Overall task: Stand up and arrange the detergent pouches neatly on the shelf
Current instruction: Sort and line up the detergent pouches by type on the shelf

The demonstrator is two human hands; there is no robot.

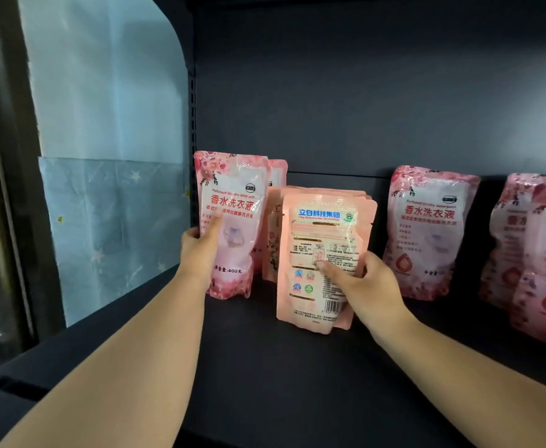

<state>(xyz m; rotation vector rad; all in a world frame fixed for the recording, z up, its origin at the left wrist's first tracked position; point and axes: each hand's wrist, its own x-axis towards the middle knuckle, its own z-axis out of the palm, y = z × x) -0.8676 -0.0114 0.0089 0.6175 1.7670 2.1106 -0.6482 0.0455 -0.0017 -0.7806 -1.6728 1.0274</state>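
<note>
Head view: person is working pink detergent pouches on dark shelf (265, 367)
Left hand (200, 250): gripping front-facing pouch (232, 227), far left, upright
Right hand (362, 282): pinching back-facing pouch (323, 253), centre
Tip: probably turning it label-forward, lining bases up

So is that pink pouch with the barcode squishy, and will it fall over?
Probably squishy: the pouch bulges like a soft bag of liquid. Its glossy film may be a bit slippery. It could tip, since it is tall on a narrow base and the right hand steadies it.
</note>
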